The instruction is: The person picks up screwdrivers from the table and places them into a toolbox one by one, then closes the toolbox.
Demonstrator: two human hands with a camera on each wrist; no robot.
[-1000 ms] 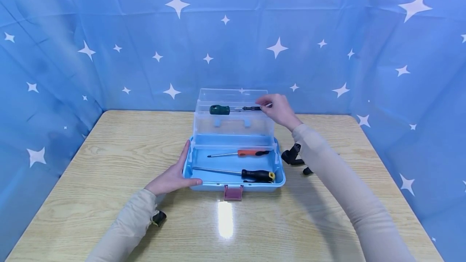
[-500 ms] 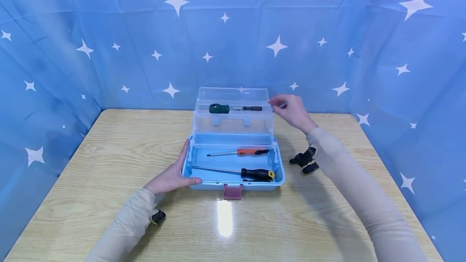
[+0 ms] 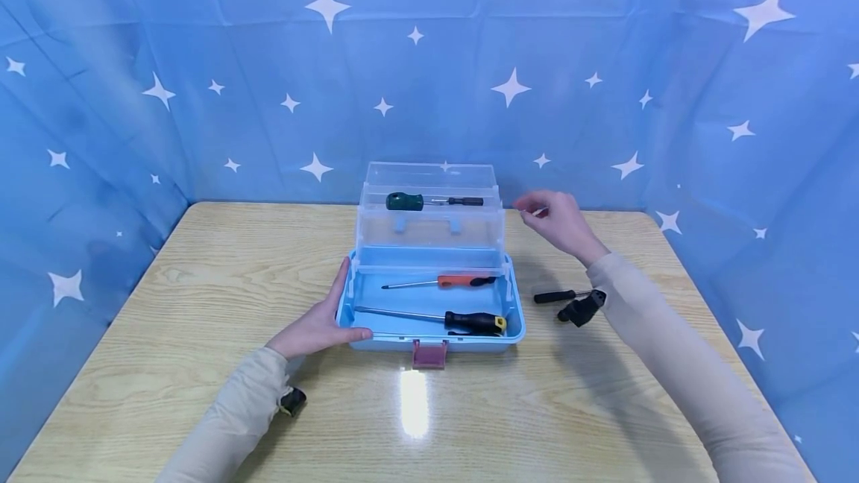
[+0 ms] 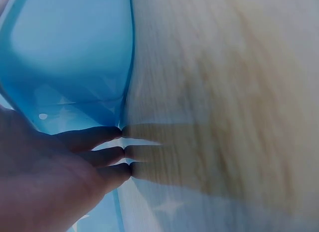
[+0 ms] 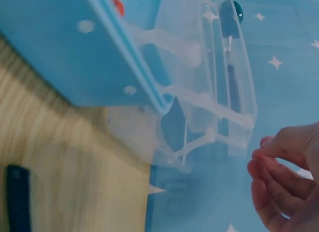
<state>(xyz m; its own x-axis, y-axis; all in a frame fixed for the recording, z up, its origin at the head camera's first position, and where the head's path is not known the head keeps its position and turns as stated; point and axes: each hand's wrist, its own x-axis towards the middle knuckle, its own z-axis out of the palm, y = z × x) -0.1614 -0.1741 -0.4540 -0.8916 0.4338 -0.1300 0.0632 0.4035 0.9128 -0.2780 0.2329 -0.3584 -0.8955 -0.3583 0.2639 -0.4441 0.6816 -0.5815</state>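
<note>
A blue toolbox [image 3: 429,343] stands on the table with its clear upper trays raised. My left hand [image 3: 315,326] rests at its left front corner, fingers straight along the side and thumb over the front rim. In the left wrist view, my left fingertips [image 4: 119,169] touch down by the table. To the right of the trays, apart from them, hovers my right hand [image 3: 557,222], fingers loosely bent and holding nothing. A green-handled screwdriver [image 3: 405,202] and a small black screwdriver [image 3: 464,201] lie in the upper tray. Below lie an orange screwdriver [image 3: 463,281] and a large black-and-yellow screwdriver [image 3: 473,323].
On the table right of the box lies another black-handled screwdriver [image 3: 554,297], partly hidden by the black wrist camera [image 3: 582,308]. A purple latch [image 3: 429,355] hangs at the box front. A blue starred curtain [image 3: 429,80] surrounds the table [image 3: 221,282].
My right hand has moved right and slightly down, away from the small black screwdriver in the upper tray. The left hand and the toolbox have not moved.
</note>
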